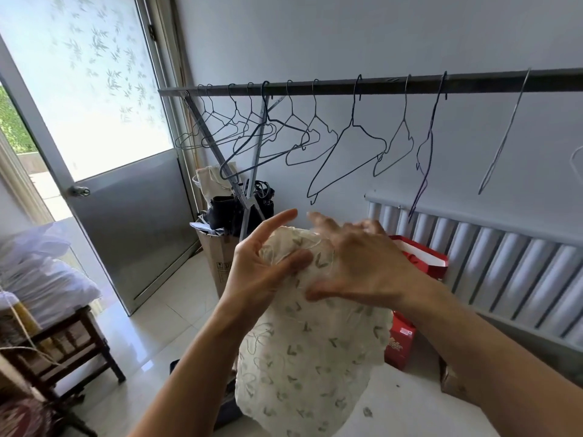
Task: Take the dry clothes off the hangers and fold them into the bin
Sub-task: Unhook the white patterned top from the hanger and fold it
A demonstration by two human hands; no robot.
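A cream garment (303, 351) with small green leaf marks hangs bunched between my hands, in front of the rail (378, 85). My left hand (262, 269) grips its upper left part, thumb pressed on the front of the cloth and index finger pointing up. Blurred, my right hand (359, 263) lies over the top of the garment with fingers spread, back of the hand toward me. Several empty wire hangers (350, 146) hang along the rail. A dark container (225, 405) on the floor is mostly hidden behind the garment.
A red gift bag (422, 257) and a white radiator (511, 266) stand at right under the rail. A tall cardboard box (217, 260) with dark bags sits by the rack's legs. A door (132, 222) stands at left, a wooden stool (63, 351) with bedding beside it. A white surface (416, 405) lies at lower right.
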